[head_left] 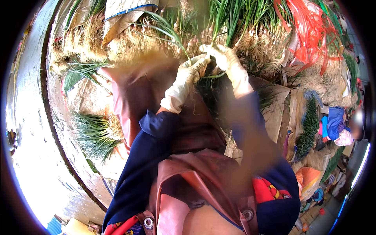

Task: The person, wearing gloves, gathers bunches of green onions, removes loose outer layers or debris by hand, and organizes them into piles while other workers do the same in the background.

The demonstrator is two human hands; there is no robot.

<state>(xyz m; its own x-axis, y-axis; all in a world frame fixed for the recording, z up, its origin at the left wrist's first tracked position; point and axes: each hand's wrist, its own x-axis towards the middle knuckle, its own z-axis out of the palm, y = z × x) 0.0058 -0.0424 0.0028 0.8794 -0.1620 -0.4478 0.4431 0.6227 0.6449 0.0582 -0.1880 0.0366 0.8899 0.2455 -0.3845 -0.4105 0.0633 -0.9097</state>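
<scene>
Both my hands wear pale gloves and are close together in front of the far heap of spring onions (pixel 231 19). My left hand (pixel 187 76) is closed round a thin spring onion (pixel 178 39), whose green leaves slant up and to the left. Beside it, my right hand (pixel 228 62) has its fingers pinched together at green stalks; how many it holds is hidden. A bent green stalk (pixel 213 76) hangs just below the two hands. Under my left forearm a brown-red apron (pixel 156 82) covers my lap.
Bundles with straw-coloured roots (pixel 133 43) line the far side. A red plastic strip bunch (pixel 307 33) lies at the far right. To the left, a bundle of spring onions (pixel 98 131) rests on sacking, next to a pale ledge (pixel 35 117). More greens (pixel 307 131) lie right.
</scene>
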